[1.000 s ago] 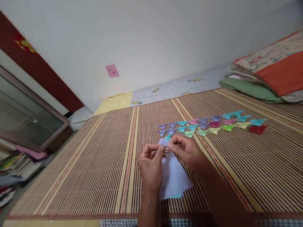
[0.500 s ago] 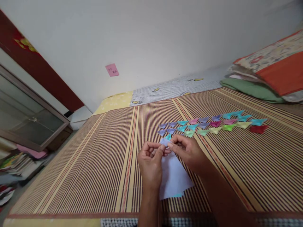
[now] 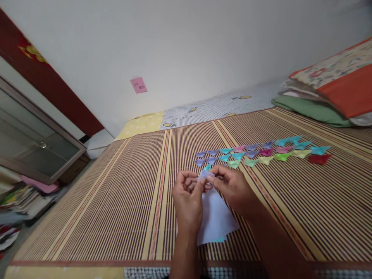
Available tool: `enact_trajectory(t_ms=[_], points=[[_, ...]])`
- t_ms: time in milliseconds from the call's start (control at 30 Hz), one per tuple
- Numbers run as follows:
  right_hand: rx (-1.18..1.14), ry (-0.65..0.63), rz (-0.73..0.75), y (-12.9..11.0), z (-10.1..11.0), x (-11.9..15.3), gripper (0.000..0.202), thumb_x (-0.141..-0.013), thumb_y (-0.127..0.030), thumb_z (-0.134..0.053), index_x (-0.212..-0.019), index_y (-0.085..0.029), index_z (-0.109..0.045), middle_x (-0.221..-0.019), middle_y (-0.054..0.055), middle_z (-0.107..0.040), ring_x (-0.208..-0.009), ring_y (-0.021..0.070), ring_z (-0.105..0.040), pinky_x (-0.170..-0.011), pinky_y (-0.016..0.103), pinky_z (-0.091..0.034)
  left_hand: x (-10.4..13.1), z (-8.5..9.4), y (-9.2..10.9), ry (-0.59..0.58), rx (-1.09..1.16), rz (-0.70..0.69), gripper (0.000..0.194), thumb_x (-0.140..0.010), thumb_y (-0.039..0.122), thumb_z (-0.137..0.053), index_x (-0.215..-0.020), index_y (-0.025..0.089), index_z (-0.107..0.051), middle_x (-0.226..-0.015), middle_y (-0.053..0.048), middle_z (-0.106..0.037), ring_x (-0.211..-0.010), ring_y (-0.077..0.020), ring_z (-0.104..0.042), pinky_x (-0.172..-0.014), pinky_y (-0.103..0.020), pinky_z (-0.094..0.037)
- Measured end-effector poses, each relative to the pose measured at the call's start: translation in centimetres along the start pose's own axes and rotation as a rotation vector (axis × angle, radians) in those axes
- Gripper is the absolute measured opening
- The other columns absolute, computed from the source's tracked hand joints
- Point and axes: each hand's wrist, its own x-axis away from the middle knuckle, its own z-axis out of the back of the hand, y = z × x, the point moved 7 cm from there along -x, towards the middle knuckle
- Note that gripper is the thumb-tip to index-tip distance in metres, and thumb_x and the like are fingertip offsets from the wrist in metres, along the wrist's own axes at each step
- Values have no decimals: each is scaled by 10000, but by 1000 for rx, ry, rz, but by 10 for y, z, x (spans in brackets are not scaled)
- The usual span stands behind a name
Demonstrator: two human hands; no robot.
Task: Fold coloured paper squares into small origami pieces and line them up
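A small folded piece of lavender paper point(image 3: 205, 174) is pinched between my two hands above the striped mat. My left hand point(image 3: 190, 193) grips its left side with thumb and fingers. On its right side, the thumb and fingers of my right hand point(image 3: 229, 184) press the paper. Below the hands lie flat lavender paper sheets point(image 3: 216, 219), with a turquoise sheet point(image 3: 219, 240) peeking out at the lower edge. Just beyond my fingers sits a turquoise folded paper boat point(image 3: 207, 167), partly hidden. Several coloured paper boats stand in rows farther back, among them a red one point(image 3: 319, 159).
The striped bamboo mat point(image 3: 116, 201) covers the bed up to the white wall. Folded bedding point(image 3: 314, 110) is stacked at the far right. A glass-fronted cabinet point(image 3: 35, 135) and piled books point(image 3: 24, 201) are at the left. A pink note point(image 3: 138, 85) is on the wall.
My left hand has shifted slightly right, and the held paper now shows a more pointed top. Both hands keep their pinch. The whole view has moved a little.
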Motion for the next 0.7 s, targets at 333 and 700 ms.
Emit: enact_trajectory(t_ms=[333,700], points=[[131,-27,-26,-6,-2,1,272,-939,-391,-569,-775,-181,-616,-663,-15,-550,-631,146,-491,-593,285,-383,-1,-1,-4,-94,-98,37,226,-915,306,-715,-763,166,-624,-649,-16,-737,-507,-120,-685,-492,-187,-446],[160,-20,13,-11,-10,1,270,-977,-365,-507,-765,-205,-558,-635,-13,-566,-592,157,-524,-577,290,-398,-3,-4,-5,-144,-33,48,252,-901,352,-735,-772,173,-613,-619,14,-691,-480,-107,-631,-493,-194,-469]])
